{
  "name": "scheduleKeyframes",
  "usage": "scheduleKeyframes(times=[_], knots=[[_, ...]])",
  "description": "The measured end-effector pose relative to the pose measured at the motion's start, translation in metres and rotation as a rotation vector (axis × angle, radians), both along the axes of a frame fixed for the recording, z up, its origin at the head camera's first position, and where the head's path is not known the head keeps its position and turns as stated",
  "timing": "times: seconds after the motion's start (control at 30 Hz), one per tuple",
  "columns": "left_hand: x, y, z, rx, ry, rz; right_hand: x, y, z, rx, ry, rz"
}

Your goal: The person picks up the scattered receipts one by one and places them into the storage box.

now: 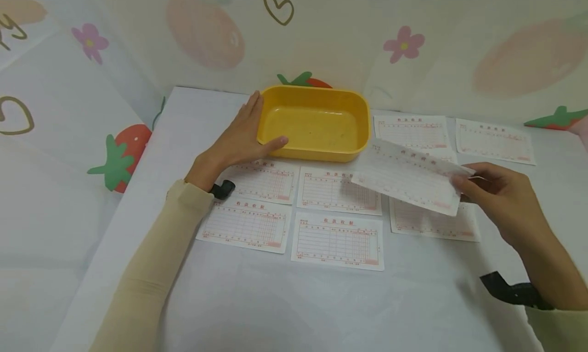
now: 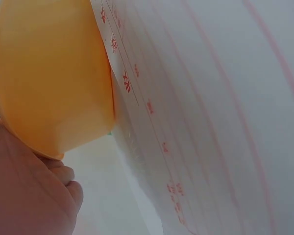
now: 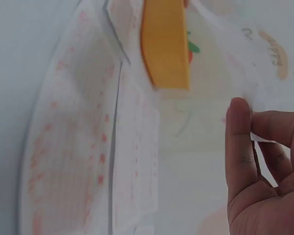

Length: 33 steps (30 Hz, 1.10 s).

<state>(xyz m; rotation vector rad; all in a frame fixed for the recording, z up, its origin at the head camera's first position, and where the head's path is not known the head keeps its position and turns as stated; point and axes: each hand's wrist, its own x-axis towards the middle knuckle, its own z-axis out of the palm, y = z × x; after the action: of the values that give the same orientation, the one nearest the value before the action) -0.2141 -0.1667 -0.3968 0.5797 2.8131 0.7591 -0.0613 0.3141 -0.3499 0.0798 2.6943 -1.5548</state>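
A yellow plastic basin (image 1: 317, 154) stands at the back of the white table. My left hand (image 1: 241, 137) rests against its left end, fingers extended along the outer wall and thumb stretched along the front edge. In the left wrist view that hand (image 2: 29, 188) touches the basin wall (image 2: 54, 78). Between thumb and fingers my right hand (image 1: 505, 196) pinches the right end of a paper receipt form (image 1: 406, 176) with red print. This sheet is raised and tilted, just right of the basin. The right wrist view shows the pinching fingers (image 3: 239, 147).
More receipt forms lie in rows on the table: a front one (image 1: 337, 240), a left one (image 1: 245, 224), one partly under the raised sheet (image 1: 436, 224), and two at the back right (image 1: 495, 140). A printed cloth (image 1: 321, 41) hangs behind the table.
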Motion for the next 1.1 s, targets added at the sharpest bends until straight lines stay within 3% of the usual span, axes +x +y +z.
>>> scheduleKeyframes(times=[0.53, 0.77, 1.1], knots=[[-0.001, -0.001, 0.004, -0.021, -0.010, 0.001, -0.099, -0.084, 0.017, 0.000, -0.058, 0.069], [-0.004, 0.004, 0.002, -0.005, 0.007, 0.010, -0.125, -0.113, 0.020, 0.044, -0.103, 0.113], [-0.001, 0.007, 0.000, -0.031, 0.013, 0.013, -0.146, -0.147, 0.013, 0.043, -0.102, 0.181]])
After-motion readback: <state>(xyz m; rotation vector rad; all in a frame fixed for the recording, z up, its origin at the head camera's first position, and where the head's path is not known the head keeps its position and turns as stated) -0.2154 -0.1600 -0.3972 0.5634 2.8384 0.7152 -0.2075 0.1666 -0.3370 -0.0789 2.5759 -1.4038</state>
